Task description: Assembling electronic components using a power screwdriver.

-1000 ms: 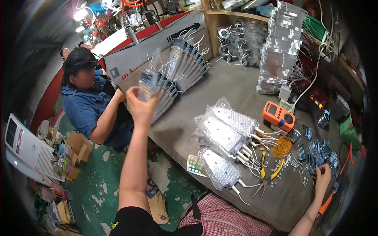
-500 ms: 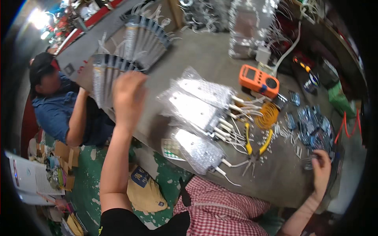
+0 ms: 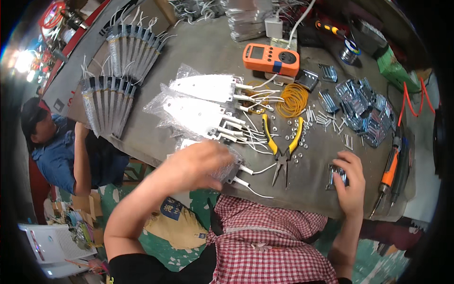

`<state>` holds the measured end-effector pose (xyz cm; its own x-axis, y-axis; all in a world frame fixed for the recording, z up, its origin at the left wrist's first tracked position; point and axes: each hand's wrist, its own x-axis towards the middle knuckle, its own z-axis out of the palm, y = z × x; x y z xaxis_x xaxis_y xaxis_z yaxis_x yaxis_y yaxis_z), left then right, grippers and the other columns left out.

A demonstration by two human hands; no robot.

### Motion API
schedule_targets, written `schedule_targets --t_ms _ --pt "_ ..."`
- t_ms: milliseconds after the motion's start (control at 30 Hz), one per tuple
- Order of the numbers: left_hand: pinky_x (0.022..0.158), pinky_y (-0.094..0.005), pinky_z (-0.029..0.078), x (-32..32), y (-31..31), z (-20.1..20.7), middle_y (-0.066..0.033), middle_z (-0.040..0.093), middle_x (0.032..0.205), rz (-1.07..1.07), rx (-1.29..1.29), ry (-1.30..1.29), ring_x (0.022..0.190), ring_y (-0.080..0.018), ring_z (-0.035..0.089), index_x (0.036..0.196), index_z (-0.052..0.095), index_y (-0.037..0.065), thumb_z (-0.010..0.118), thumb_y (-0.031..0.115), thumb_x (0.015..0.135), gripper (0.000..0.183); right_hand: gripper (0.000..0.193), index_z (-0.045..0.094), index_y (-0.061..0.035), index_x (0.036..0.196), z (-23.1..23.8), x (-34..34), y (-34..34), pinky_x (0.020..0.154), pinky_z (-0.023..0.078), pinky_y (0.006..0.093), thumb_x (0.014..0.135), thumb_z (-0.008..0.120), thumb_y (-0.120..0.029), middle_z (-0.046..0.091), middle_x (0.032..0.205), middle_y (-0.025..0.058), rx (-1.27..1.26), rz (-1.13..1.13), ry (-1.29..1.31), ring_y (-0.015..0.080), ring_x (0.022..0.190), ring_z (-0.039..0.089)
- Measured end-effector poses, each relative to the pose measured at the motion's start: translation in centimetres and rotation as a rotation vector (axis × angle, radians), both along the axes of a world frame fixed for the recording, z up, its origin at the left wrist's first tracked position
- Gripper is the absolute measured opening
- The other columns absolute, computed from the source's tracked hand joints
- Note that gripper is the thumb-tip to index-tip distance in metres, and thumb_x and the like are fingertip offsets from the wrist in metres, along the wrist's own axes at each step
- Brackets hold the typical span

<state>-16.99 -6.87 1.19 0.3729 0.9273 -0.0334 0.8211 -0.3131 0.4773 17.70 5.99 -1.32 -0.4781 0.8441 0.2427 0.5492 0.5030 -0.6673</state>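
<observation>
My left hand [image 3: 201, 163] lies over the nearest bubble-wrapped flat plate [image 3: 230, 171], covering much of it; its fingers are blurred and partly hidden. Two white-sleeved wires come out of this plate's right end. Beyond it lie more wrapped plates [image 3: 194, 112], silvery white and tapering, with white leads. At the right, my right hand [image 3: 351, 182] pinches a small dark, shiny rectangular part [image 3: 334, 177] between thumb and fingers, low over the table near its front edge. Yellow-handled pliers [image 3: 283, 154] rest with handles spread between my hands.
Loose nuts, screws [image 3: 326, 118] and a yellow wire coil [image 3: 292, 101] lie beyond the pliers. An orange meter [image 3: 271, 58] is behind them. Small blue-grey parts [image 3: 362, 106] are heaped right, near an orange soldering iron [image 3: 390, 165]. Wrapped strips [image 3: 106, 102] fan out left, beside a seated co-worker [image 3: 61, 146].
My left hand has come from the fanned strips, right and nearer, onto the nearest plate. My right hand has left the heap of parts, bringing the small dark part left. The view has shifted.
</observation>
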Motion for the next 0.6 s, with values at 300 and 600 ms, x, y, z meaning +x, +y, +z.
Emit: schedule_targets --t_ms 300,600 --pt "0.087 -0.0412 0.041 0.5 -3.2 -1.2 -0.0141 0.049 0.108 0.204 0.057 0.157 0.102 -0.0334 0.047 0.114 0.05 0.004 0.079 0.013 0.047 0.073 0.025 0.063 -0.0048 0.09 -1.0 -5.7 -1.7 0.087 0.039 0.0403 0.066 0.061 0.0 0.057 0.106 0.0103 0.253 0.387 0.012 0.0288 0.104 0.05" --pt "0.086 -0.0383 0.041 7.4 -4.7 -0.1 -0.0133 0.042 0.113 0.579 0.349 -0.925 0.104 -0.0264 0.047 0.122 0.036 0.005 0.089 0.032 0.048 0.095 0.068 0.044 -0.0023 0.129 0.7 -8.5 -5.6 0.099 0.037 0.0436 0.069 0.071 -0.019 0.048 0.124 0.0169 -0.086 0.69 0.418 0.0369 0.118 0.043"
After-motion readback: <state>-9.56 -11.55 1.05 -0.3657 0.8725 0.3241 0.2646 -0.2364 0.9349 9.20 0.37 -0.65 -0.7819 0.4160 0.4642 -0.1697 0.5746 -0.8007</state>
